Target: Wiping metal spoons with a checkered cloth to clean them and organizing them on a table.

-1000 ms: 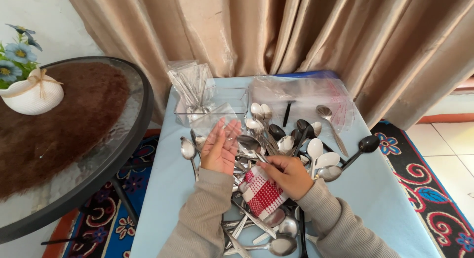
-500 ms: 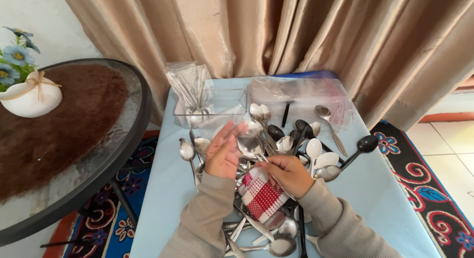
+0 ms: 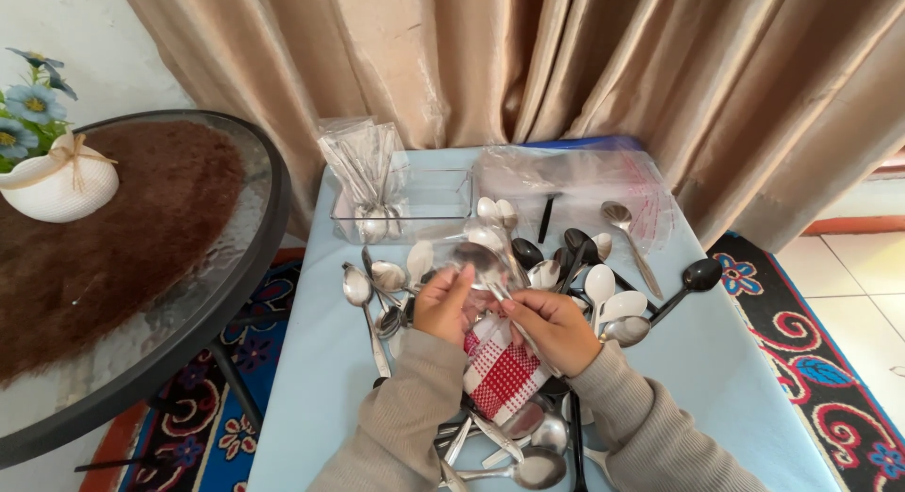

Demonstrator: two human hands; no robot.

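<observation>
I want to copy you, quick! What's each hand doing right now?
Left hand: shut on the spoon, at its bowl.
Right hand: shut on the spoon's handle, with the red checked cloth under it.

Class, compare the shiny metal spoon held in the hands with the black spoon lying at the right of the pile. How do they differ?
The shiny metal spoon is silver and reflective; the black spoon is dark. The metal spoon is lifted off the table, gripped by the left hand and right hand; the black spoon lies untouched on the pale blue tablecloth. Both have oval bowls.
</observation>
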